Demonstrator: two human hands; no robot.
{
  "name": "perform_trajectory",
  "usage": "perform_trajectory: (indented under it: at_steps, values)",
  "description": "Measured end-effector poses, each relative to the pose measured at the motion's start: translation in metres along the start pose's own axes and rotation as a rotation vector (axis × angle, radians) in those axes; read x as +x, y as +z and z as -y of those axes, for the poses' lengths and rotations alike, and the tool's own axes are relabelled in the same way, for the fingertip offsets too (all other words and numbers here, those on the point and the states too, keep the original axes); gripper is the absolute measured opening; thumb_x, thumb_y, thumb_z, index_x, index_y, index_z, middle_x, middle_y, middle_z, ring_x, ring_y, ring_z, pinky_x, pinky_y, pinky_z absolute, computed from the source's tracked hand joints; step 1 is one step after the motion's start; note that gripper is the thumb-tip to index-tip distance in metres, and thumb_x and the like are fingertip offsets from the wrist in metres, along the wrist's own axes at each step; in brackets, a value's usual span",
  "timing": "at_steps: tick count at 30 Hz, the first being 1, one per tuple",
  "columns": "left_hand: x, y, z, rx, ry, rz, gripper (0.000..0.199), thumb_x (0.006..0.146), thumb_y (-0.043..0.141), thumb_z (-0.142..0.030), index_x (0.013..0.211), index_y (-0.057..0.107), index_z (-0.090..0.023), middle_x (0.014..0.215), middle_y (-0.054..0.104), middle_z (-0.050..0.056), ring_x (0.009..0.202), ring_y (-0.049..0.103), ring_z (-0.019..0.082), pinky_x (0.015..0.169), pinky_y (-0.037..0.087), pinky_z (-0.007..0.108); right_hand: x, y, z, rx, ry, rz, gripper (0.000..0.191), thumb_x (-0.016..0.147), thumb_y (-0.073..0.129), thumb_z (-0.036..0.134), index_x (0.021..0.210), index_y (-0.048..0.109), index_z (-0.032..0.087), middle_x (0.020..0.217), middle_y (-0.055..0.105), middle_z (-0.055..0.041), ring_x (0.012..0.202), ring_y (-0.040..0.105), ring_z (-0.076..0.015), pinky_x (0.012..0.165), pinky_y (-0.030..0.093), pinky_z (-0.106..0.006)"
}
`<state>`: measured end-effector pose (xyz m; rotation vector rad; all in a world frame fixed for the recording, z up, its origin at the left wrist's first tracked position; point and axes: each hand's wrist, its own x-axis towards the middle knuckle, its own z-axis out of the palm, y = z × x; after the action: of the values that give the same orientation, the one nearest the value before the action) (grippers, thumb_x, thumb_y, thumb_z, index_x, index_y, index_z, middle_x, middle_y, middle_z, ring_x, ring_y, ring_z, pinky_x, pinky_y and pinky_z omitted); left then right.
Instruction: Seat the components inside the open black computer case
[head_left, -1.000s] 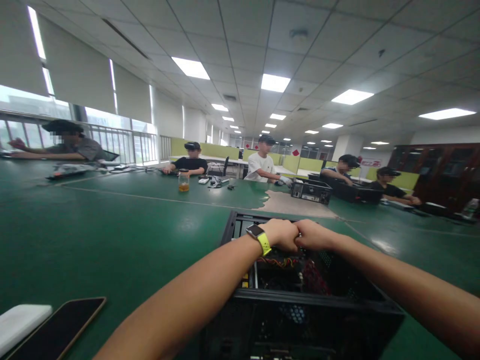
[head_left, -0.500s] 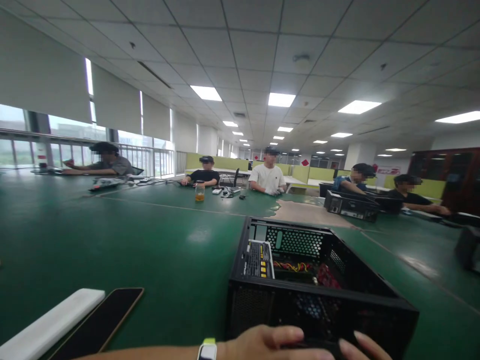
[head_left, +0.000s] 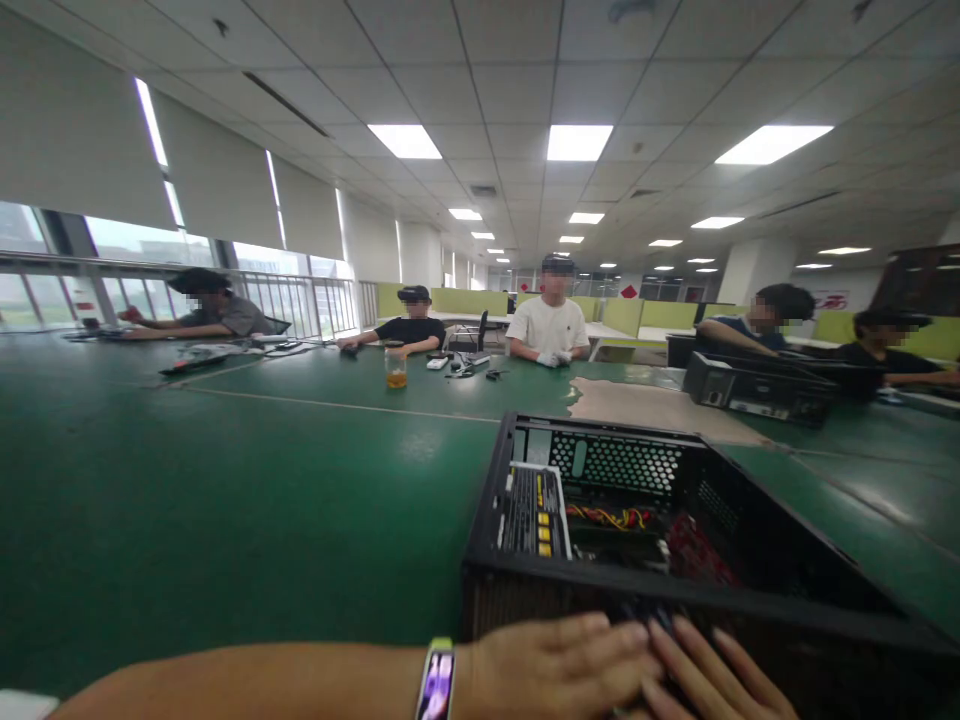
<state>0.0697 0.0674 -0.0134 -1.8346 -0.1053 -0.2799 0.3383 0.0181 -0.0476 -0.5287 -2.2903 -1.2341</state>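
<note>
A black computer case (head_left: 491, 590) lies on the green table at the lower right, its upper side uncovered. Through that opening show a power supply (head_left: 534, 510) with a yellow-marked label, red and yellow cables (head_left: 611, 517) and a red circuit board (head_left: 697, 550). My left hand (head_left: 562, 660), with a banded watch (head_left: 437, 680) on its wrist, lies with fingers stretched flat against the case's near face. Beside it, my right hand (head_left: 712, 675) also rests its extended fingers there, partly cut off by the lower edge. The fingertips of both hands meet or overlap.
On the green table (head_left: 262, 500) stand a glass of amber liquid (head_left: 396, 368), cables (head_left: 469, 367) and another computer case (head_left: 757, 390) at the right. A white piece (head_left: 26, 704) pokes in at lower left. Several people sit around the far side, one in a white shirt (head_left: 549, 330).
My left hand and forearm have risen in the view, and my fingertips have come together. The case appears larger. The black strip has left the frame, and the white one nearly so.
</note>
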Motion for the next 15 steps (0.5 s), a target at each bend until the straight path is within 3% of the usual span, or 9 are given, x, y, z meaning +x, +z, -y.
perform_trajectory:
  at_steps: [1, 3, 5, 7, 8, 10, 12, 15]
  values:
    - [0.0, 0.031, 0.014, -0.031, -0.02, 0.022, 0.068, 0.072, 0.05, -0.053, 0.137, 0.034, -0.043, 0.143, 0.037, -0.01, 0.135, 0.027, 0.017, 0.107, 0.036, 0.036, 0.016, 0.024, -0.022, 0.032, 0.007, 0.076, 0.059, 0.083, 0.045, 0.052, 0.135, 0.045, 0.025, 0.138, 0.042, -0.0032, 0.134, 0.028, -0.0227, 0.115, 0.011, -0.039]
    - [0.003, 0.093, 0.044, -0.113, -0.093, 0.088, 0.062, 0.079, 0.045, -0.053, 0.134, 0.046, -0.025, 0.142, 0.04, 0.003, 0.134, 0.03, 0.021, 0.111, 0.029, 0.036, 0.051, 0.079, -0.067, 0.087, 0.21, 0.233, 0.06, 0.088, 0.039, 0.048, 0.139, 0.039, 0.016, 0.146, 0.029, -0.0083, 0.137, 0.02, -0.0235, 0.114, 0.01, -0.039]
    - [0.014, 0.143, 0.066, -0.374, -0.435, 0.281, 0.061, 0.084, 0.044, -0.047, 0.134, 0.043, -0.012, 0.144, 0.037, 0.01, 0.136, 0.025, 0.022, 0.111, 0.026, 0.037, 0.084, 0.132, -0.103, 0.16, 0.445, 0.49, 0.062, 0.091, 0.032, 0.047, 0.141, 0.034, 0.011, 0.148, 0.022, -0.011, 0.138, 0.015, -0.0242, 0.113, 0.013, -0.04]
    - [0.031, 0.17, 0.077, -0.522, -0.762, 0.413, 0.063, 0.086, 0.042, -0.042, 0.137, 0.036, -0.006, 0.145, 0.033, 0.015, 0.138, 0.019, 0.026, 0.111, 0.022, 0.042, 0.109, 0.168, -0.125, 0.242, 0.564, 0.725, 0.063, 0.09, 0.035, 0.045, 0.14, 0.035, 0.008, 0.146, 0.027, -0.0142, 0.137, 0.018, -0.0265, 0.112, 0.014, -0.043]
    - [0.04, 0.175, 0.078, -0.572, -0.829, 0.436, 0.063, 0.086, 0.043, -0.039, 0.138, 0.034, -0.005, 0.146, 0.031, 0.015, 0.138, 0.017, 0.027, 0.112, 0.02, 0.043, 0.116, 0.177, -0.13, 0.268, 0.587, 0.79, 0.063, 0.088, 0.038, 0.042, 0.14, 0.034, 0.006, 0.145, 0.028, -0.0155, 0.137, 0.019, -0.0271, 0.112, 0.014, -0.043]
    - [0.055, 0.169, 0.073, -0.634, -0.777, 0.412, 0.062, 0.084, 0.044, -0.031, 0.139, 0.031, -0.007, 0.147, 0.029, 0.013, 0.138, 0.015, 0.026, 0.113, 0.015, 0.042, 0.122, 0.18, -0.129, 0.3, 0.577, 0.831, 0.065, 0.083, 0.045, 0.034, 0.141, 0.033, 0.006, 0.145, 0.028, -0.0163, 0.136, 0.02, -0.0269, 0.112, 0.012, -0.042]
    - [0.062, 0.152, 0.062, -0.658, -0.673, 0.381, 0.061, 0.082, 0.044, -0.028, 0.139, 0.031, -0.009, 0.147, 0.029, 0.012, 0.138, 0.016, 0.025, 0.113, 0.013, 0.041, 0.117, 0.166, -0.118, 0.32, 0.57, 0.832, 0.069, 0.08, 0.048, 0.031, 0.142, 0.032, 0.007, 0.146, 0.028, -0.016, 0.136, 0.02, -0.0264, 0.111, 0.012, -0.041]
    - [0.054, 0.118, 0.041, -0.683, -0.632, 0.406, 0.06, 0.083, 0.045, -0.034, 0.137, 0.035, -0.011, 0.146, 0.032, 0.012, 0.136, 0.02, 0.027, 0.111, 0.016, 0.044, 0.093, 0.13, -0.092, 0.353, 0.591, 0.842, 0.066, 0.08, 0.048, 0.036, 0.14, 0.036, 0.011, 0.143, 0.033, -0.0137, 0.134, 0.023, -0.0275, 0.109, 0.017, -0.042]
